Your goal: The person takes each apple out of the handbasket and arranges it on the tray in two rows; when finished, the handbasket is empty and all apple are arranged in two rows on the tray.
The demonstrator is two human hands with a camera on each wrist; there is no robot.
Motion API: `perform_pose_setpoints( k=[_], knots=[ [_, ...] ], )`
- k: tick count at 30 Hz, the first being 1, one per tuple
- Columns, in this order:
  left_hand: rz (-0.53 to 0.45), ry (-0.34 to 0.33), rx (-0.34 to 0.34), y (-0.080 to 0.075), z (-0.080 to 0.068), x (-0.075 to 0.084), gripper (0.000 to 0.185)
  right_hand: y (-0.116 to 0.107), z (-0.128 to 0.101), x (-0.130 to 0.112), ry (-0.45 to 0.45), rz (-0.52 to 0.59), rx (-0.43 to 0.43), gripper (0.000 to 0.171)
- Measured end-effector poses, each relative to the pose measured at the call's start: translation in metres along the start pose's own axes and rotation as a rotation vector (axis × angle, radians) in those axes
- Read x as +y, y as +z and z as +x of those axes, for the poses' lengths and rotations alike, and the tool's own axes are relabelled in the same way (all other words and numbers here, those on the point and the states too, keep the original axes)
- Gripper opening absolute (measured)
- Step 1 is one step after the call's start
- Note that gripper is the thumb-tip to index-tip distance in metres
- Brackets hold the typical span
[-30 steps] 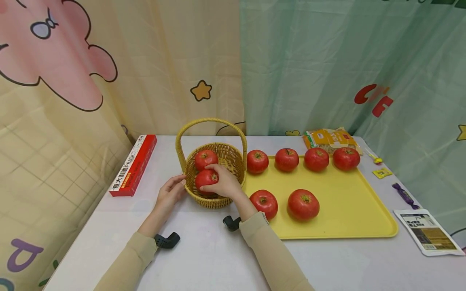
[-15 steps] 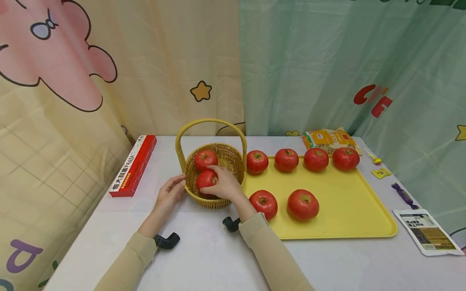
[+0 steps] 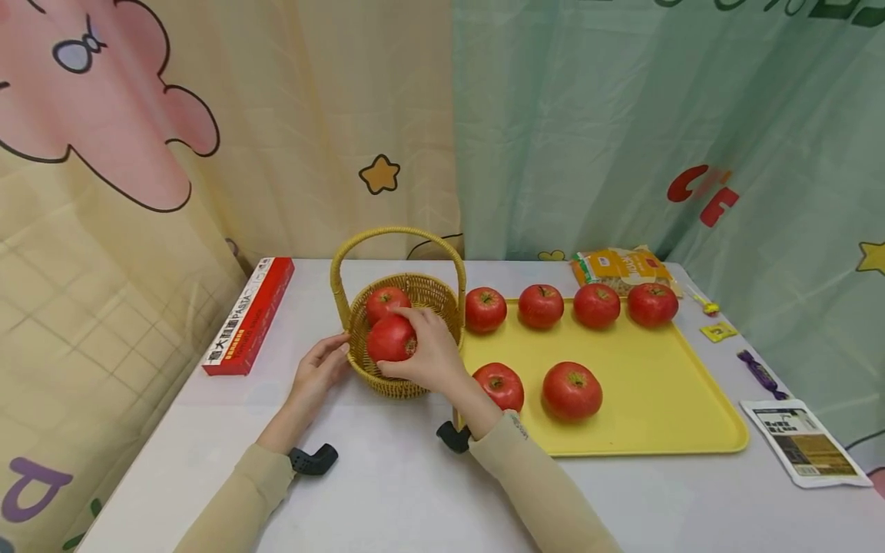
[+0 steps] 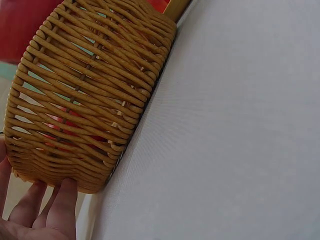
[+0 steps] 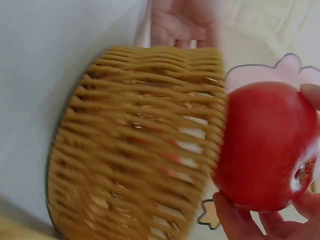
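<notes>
My right hand [image 3: 408, 346] grips a red apple [image 3: 389, 339] at the front of a woven yellow basket [image 3: 422, 286], level with its rim. In the right wrist view the apple [image 5: 265, 145] sits beside the basket wall [image 5: 135, 140], with my fingers [image 5: 240, 220] curled under it. A second apple [image 3: 383, 299] lies inside the basket. My left hand [image 3: 325, 365] rests with straight fingers against the basket's left side; its fingertips [image 4: 62, 200] touch the base of the weave [image 4: 90, 85].
A yellow tray [image 3: 657, 384] right of the basket carries several red apples. A red pasta box [image 3: 249, 315] lies at the left. An orange packet [image 3: 622, 265], small sweets [image 3: 757, 369] and a printed sachet [image 3: 802, 445] lie at the right. Curtains hang behind the table.
My right hand has raised the apple a little, from down in the basket up to its rim. My left hand has stayed against the basket.
</notes>
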State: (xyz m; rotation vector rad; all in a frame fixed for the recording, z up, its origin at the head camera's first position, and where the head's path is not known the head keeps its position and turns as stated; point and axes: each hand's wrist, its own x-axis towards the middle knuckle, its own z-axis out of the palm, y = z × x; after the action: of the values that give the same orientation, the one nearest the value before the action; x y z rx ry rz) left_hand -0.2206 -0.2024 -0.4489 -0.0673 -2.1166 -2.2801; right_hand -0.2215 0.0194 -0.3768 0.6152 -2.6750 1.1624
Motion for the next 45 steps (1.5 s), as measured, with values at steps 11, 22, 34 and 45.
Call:
perform_pose_setpoints(
  k=[11, 22, 34, 45],
  knots=[
    [0.004, -0.013, -0.001, 0.001, 0.002, 0.000, 0.051, -0.094, -0.042, 0.016, -0.094, 0.310, -0.041, 0.083],
    [0.024, -0.032, -0.001, 0.000, 0.002, 0.000, 0.050, -0.188, -0.090, 0.095, 0.030, 0.497, 0.066, 0.064],
    [0.024, -0.032, 0.009, 0.000, 0.001, 0.002, 0.050, -0.233, -0.138, 0.181, 0.255, 0.393, 0.126, 0.062],
    [0.027, -0.044, 0.013, 0.002, 0.001, 0.002, 0.048, -0.237, -0.155, 0.219, 0.372, 0.220, 0.026, 0.072]
  ],
)
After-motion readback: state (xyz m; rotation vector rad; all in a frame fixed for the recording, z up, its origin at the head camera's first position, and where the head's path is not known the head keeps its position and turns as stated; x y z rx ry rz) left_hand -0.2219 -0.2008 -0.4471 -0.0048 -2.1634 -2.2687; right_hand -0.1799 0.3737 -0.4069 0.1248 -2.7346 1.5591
